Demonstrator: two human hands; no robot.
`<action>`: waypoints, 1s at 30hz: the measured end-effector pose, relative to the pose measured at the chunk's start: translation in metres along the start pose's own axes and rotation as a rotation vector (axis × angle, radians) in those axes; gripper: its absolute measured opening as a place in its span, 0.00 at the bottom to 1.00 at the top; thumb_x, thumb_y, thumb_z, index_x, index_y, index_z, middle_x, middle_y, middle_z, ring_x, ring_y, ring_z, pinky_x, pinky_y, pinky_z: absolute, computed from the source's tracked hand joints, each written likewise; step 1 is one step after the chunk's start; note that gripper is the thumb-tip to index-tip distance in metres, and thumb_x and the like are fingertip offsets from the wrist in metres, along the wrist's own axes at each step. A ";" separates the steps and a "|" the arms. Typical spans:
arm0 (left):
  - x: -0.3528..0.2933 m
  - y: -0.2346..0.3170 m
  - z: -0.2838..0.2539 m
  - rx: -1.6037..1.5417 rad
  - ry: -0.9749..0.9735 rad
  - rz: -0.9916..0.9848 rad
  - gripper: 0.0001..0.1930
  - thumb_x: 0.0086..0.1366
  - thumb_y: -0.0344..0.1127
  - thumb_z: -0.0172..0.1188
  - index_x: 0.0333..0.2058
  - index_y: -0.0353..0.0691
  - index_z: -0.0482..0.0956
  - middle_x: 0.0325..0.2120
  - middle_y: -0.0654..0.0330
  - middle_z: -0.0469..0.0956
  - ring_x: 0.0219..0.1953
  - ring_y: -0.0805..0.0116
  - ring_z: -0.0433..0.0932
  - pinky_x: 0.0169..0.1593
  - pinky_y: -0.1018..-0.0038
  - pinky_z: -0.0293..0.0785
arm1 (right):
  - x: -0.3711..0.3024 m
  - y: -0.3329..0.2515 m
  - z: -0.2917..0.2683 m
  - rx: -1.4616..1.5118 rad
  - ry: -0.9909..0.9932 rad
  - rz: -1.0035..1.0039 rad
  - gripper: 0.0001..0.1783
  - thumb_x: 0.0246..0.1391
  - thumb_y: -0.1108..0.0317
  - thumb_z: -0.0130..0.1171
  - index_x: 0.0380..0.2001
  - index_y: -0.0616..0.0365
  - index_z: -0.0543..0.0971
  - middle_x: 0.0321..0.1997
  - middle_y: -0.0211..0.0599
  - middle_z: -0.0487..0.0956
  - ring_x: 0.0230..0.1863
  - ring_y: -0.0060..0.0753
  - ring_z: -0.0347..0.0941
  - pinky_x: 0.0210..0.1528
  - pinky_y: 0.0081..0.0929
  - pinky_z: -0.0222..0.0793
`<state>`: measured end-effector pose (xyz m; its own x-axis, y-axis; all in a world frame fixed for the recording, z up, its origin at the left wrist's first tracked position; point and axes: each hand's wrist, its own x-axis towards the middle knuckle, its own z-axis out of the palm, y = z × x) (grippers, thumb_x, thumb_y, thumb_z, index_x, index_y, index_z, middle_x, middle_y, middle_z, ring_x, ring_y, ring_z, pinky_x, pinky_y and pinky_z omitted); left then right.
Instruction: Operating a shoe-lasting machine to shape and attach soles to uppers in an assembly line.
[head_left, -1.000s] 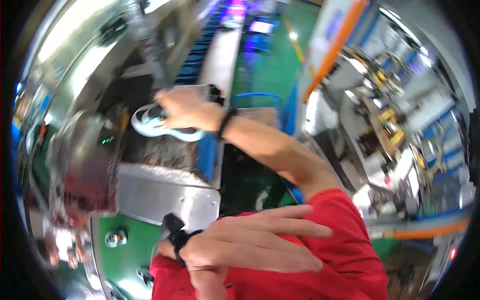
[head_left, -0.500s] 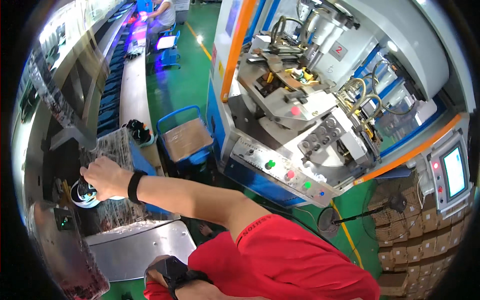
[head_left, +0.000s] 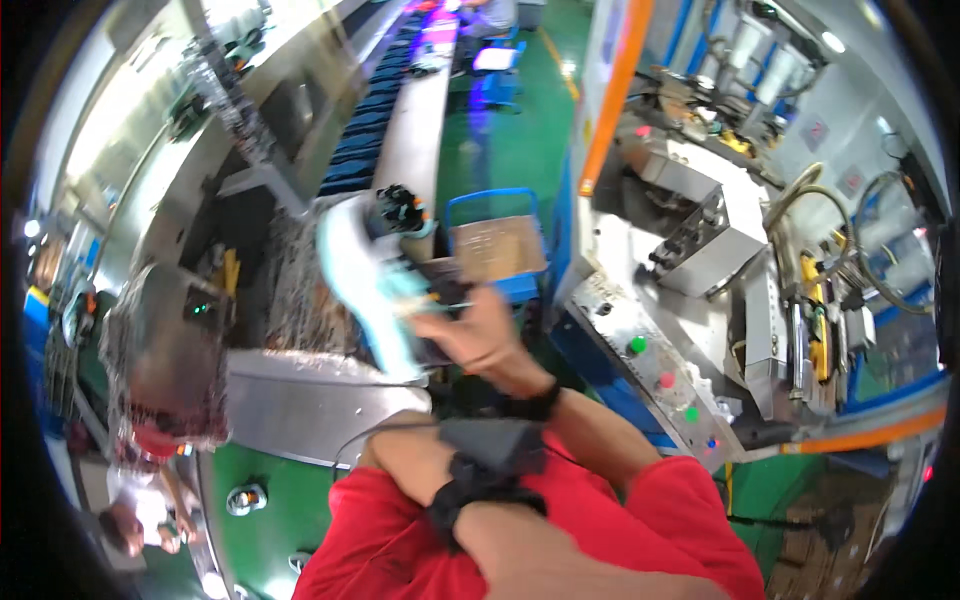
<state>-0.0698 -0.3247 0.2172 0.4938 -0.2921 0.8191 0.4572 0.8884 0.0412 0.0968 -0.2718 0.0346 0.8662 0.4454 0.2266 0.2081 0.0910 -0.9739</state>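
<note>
Right hand [head_left: 488,342] holds white-aqua sneaker [head_left: 358,275], centre-left; best a firm grip, clear of metal ledge [head_left: 310,405]. Left hand [head_left: 570,565], lower frame: cropped, can't tell grip.

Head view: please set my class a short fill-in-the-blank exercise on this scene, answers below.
The hand that holds the shoe is the person's ____ hand.
The person's shirt is coloured ____.
The floor is coloured mainly ____.
The machine's upright edge strip is coloured ____.

Missing words: right; red; green; orange.
</note>
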 end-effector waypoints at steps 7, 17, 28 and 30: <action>0.035 0.023 -0.097 0.261 -0.161 -0.475 0.45 0.63 0.68 0.46 0.56 0.24 0.63 0.49 0.33 0.71 0.55 0.30 0.68 0.59 0.34 0.53 | -0.111 0.006 -0.206 0.307 0.556 0.098 0.26 0.44 0.64 0.68 0.46 0.62 0.74 0.37 0.29 0.77 0.36 0.21 0.72 0.39 0.23 0.71; 0.118 -0.071 -0.352 1.163 0.421 -0.845 0.24 0.73 0.44 0.48 0.54 0.26 0.72 0.48 0.49 0.77 0.49 0.63 0.79 0.55 0.70 0.73 | -0.276 -0.027 -0.401 0.270 1.584 -0.104 0.36 0.49 0.69 0.64 0.59 0.65 0.61 0.47 0.39 0.72 0.43 0.35 0.72 0.47 0.34 0.70; 0.128 -0.215 -0.715 2.057 0.609 -0.999 0.42 0.50 0.47 0.68 0.56 0.22 0.61 0.50 0.31 0.71 0.52 0.39 0.73 0.55 0.57 0.71 | -0.357 -0.076 -0.421 -0.125 1.972 -0.102 0.34 0.51 0.66 0.65 0.57 0.69 0.63 0.50 0.45 0.72 0.45 0.39 0.73 0.45 0.38 0.74; 0.132 -0.219 -0.729 2.143 0.628 -0.965 0.36 0.50 0.40 0.65 0.54 0.25 0.63 0.50 0.32 0.71 0.53 0.39 0.72 0.57 0.56 0.70 | -0.348 -0.079 -0.428 -0.156 2.044 -0.086 0.34 0.51 0.66 0.64 0.58 0.68 0.64 0.50 0.44 0.72 0.45 0.38 0.73 0.47 0.38 0.73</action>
<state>0.4343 -0.8163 -0.1007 0.9431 -0.3280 0.0541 -0.2591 -0.6232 0.7379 -0.0265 -0.8154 0.0386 -0.0254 -0.9983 0.0534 0.2007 -0.0574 -0.9780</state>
